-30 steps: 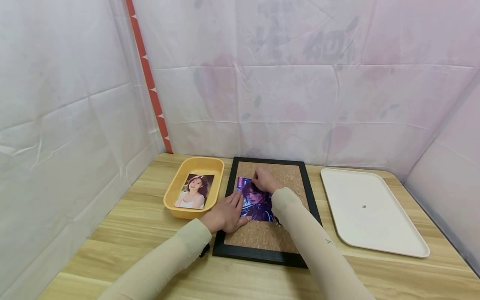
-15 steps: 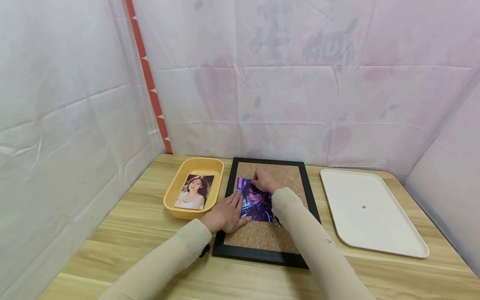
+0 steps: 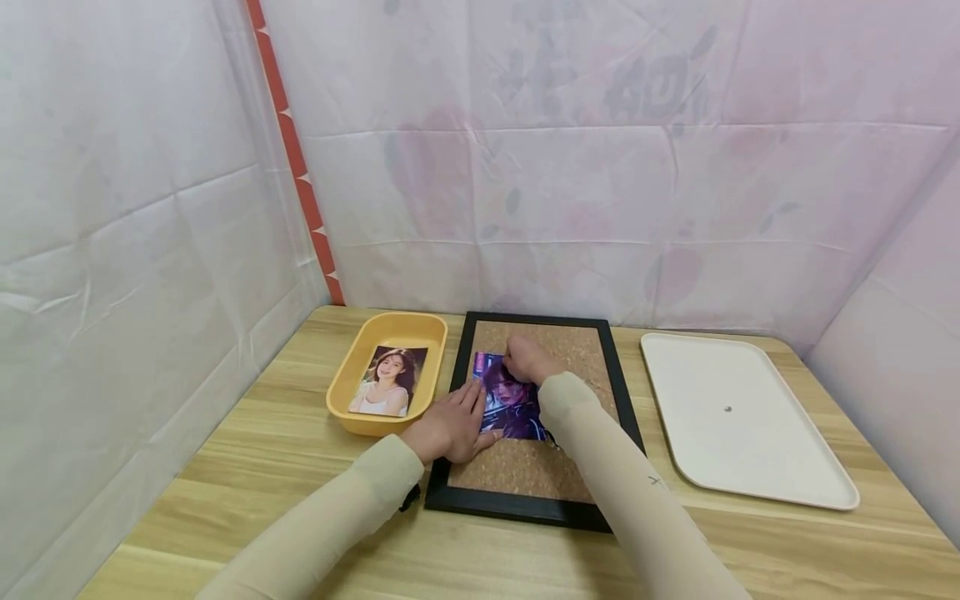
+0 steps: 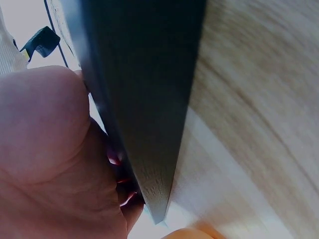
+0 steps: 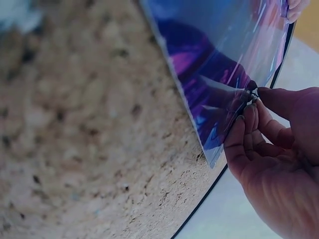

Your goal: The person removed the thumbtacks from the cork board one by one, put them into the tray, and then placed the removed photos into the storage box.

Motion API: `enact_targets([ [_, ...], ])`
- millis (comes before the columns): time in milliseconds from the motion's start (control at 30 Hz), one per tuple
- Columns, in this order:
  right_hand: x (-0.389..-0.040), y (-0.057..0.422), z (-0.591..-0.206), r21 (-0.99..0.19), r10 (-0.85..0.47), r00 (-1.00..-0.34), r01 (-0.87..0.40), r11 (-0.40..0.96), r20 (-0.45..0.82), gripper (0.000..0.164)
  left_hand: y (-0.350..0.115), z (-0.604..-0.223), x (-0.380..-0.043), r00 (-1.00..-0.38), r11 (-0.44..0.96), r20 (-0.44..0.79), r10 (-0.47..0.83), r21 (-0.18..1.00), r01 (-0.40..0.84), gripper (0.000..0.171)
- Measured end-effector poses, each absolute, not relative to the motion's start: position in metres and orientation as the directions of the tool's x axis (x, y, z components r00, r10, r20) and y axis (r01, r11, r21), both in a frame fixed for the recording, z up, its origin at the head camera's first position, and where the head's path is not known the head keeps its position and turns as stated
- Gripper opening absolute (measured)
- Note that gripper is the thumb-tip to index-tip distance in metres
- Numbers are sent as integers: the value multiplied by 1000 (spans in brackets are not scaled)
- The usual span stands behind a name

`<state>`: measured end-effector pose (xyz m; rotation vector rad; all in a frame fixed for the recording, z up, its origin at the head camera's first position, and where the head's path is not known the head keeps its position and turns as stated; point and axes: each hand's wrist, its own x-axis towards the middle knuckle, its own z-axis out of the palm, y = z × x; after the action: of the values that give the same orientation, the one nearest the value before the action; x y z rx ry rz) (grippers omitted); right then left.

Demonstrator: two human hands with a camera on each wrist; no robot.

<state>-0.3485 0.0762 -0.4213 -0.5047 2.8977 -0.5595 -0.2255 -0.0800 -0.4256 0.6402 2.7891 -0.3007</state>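
Note:
A purple-blue glossy photo (image 3: 510, 415) lies on a black-framed cork board (image 3: 525, 471). My left hand (image 3: 453, 423) rests with straight fingers over the photo's left edge and lower left corner. In the left wrist view its palm (image 4: 45, 144) is beside the black frame (image 4: 144, 89). My right hand (image 3: 531, 361) is at the photo's upper edge with curled fingers. Up close in the right wrist view, its thumb and fingertips pinch a small shiny pushpin (image 5: 253, 93) against the photo (image 5: 209, 84). The pushpin's point is hidden.
Left of the board stands a yellow plastic bin (image 3: 341, 379) with a portrait photo (image 3: 390, 382) in it. A flat white tray (image 3: 742, 433) lies to the right on the wooden table (image 3: 247, 483). White curtains (image 3: 570, 183) enclose the back and sides.
My right wrist and forearm have shifted very slightly left, while the fingers stay at the photo's upper edge. My left hand and the photo keep their places on the board.

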Motion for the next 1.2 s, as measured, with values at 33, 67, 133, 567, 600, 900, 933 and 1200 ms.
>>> enact_targets([
  [33,-348,76,-421,-388,-353,-932,-297,873,-81,24,-80,-426,-225,-868,881,-298,397,-142,452,81],
  [67,-348,76,-421,-388,-356,-931,-301,871,-78,25,-80,-426,-226,-868,880,-299,397,-144,452,81],
  [133,-349,76,-422,-389,-355,-932,-300,871,-78,26,-81,-429,-227,-870,881,-294,396,-146,451,81],
  [567,-349,80,-424,-426,-371,-928,-326,844,-26,16,-83,-424,-224,-868,876,-283,407,-146,459,80],
  [600,-349,80,-423,-433,-369,-929,-322,842,-26,15,-83,-424,-224,-868,875,-281,409,-148,460,80],
  [900,-351,83,-424,-417,-368,-929,-321,850,-37,16,-82,-428,-227,-867,876,-294,402,-152,458,82],
  [933,-351,83,-424,-413,-366,-930,-319,853,-40,16,-81,-428,-227,-868,876,-293,401,-154,456,82],
  [1200,-353,82,-425,-395,-364,-930,-319,862,-42,16,-81,-436,-232,-870,877,-291,398,-159,454,82],
])
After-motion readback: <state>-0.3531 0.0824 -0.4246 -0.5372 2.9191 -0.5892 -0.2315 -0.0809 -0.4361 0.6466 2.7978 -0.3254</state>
